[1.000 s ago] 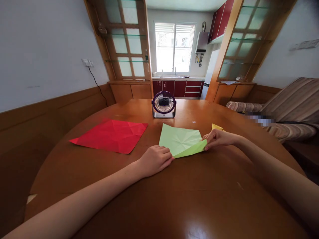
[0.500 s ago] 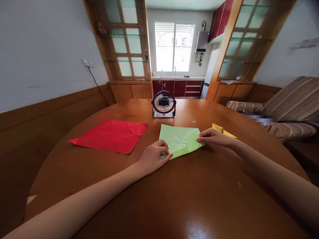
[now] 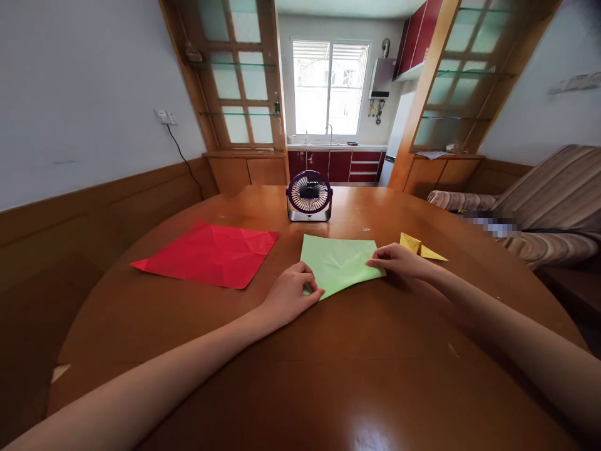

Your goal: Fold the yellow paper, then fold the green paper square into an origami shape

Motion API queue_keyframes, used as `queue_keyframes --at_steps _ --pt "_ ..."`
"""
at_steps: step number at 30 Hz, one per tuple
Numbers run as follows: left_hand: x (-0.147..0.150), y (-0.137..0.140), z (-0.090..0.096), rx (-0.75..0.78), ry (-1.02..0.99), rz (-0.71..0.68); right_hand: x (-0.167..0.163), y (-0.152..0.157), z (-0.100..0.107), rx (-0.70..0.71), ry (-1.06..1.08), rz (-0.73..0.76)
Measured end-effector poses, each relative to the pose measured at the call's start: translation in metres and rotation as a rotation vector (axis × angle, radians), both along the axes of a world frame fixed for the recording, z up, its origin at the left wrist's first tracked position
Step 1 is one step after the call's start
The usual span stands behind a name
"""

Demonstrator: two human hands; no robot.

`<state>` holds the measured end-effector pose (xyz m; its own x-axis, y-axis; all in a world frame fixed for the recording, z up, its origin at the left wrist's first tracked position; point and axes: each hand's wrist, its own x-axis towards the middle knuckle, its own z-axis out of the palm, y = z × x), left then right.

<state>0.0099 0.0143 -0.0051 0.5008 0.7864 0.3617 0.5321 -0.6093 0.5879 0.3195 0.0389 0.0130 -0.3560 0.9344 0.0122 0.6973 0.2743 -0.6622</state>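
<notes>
A creased sheet of light green paper (image 3: 342, 263) lies on the brown table between my hands. My left hand (image 3: 295, 288) has its thumb and fingers curled together at the sheet's near left corner. At the right edge, my right hand (image 3: 397, 258) pinches the paper between thumb and fingers. Just beyond the right hand sits a folded yellow paper piece (image 3: 410, 243), partly behind that hand. Off to the left, a creased red paper sheet (image 3: 211, 254) lies flat, touched by neither hand.
A small purple and silver fan (image 3: 308, 195) stands on the table (image 3: 300, 388) beyond the green sheet. To the right is a striped armchair (image 3: 549, 194). A black cord (image 3: 181, 153) hangs from a wall socket at left.
My right hand has shifted slightly left along the green paper's edge. The paper's near edge now curves inward and its middle creases look flatter. My left hand has hardly moved.
</notes>
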Motion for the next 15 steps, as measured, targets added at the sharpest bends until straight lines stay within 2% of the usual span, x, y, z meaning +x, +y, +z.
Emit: queue_keyframes --at_steps 4,8,11,15 --pt "-0.0001 0.0015 0.0001 -0.017 0.011 -0.005 -0.0039 0.0007 -0.0001 0.074 -0.121 -0.018" --pt "-0.0008 0.0028 -0.0008 -0.018 0.022 -0.015 -0.0067 -0.0004 -0.0009 0.114 -0.141 -0.035" --pt "0.0001 0.0028 -0.0010 -0.001 0.041 -0.005 -0.0069 0.0003 -0.0042 0.109 -0.054 -0.035" --pt "0.0038 0.0030 -0.0002 0.041 0.120 0.023 -0.0076 0.0001 -0.0077 0.020 0.128 0.035"
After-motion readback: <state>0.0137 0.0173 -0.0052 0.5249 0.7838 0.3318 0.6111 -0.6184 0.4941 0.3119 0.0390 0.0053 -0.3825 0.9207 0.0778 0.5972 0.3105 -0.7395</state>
